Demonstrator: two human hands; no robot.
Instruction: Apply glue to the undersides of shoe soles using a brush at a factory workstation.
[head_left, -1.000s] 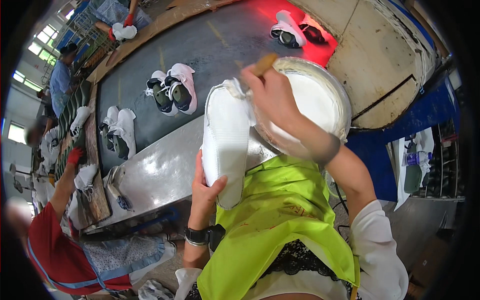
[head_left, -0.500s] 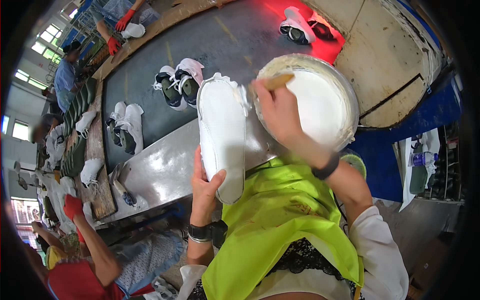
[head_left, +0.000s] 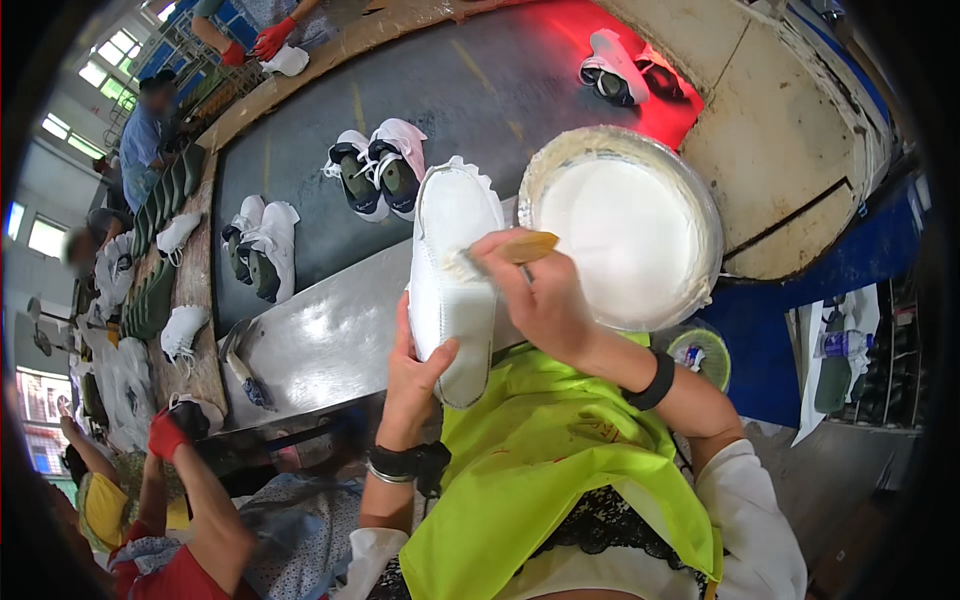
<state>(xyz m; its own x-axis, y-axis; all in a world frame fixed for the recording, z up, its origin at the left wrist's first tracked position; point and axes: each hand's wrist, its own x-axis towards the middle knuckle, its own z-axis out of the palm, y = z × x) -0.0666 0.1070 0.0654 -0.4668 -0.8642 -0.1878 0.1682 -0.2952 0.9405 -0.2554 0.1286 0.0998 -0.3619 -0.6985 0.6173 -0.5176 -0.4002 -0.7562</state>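
Left hand (head_left: 415, 375) clasping the heel of a sole-up white shoe (head_left: 450, 275) held over the near edge of a steel bench (head_left: 320, 340), right hand (head_left: 545, 300) pinching a brush (head_left: 510, 250) on it beside one basin of white glue (head_left: 625, 235); beyond, open grey conveyor (head_left: 480, 100) carrying three shoe pairs.

Steel tabletop (head_left: 320, 340) left of the upturned white shoe (head_left: 452, 280): bare, open to a hand. Right side blocked by the bowl of white paste (head_left: 625, 225), just beside the shoe; the right hand (head_left: 545, 300) with its brush (head_left: 520, 248) fills the gap between them. Beyond: two shoe pairs (head_left: 378, 172) (head_left: 258, 245) on the dark belt (head_left: 480, 90), bare lanes between. Small tool (head_left: 240, 365) at the tabletop's left edge.
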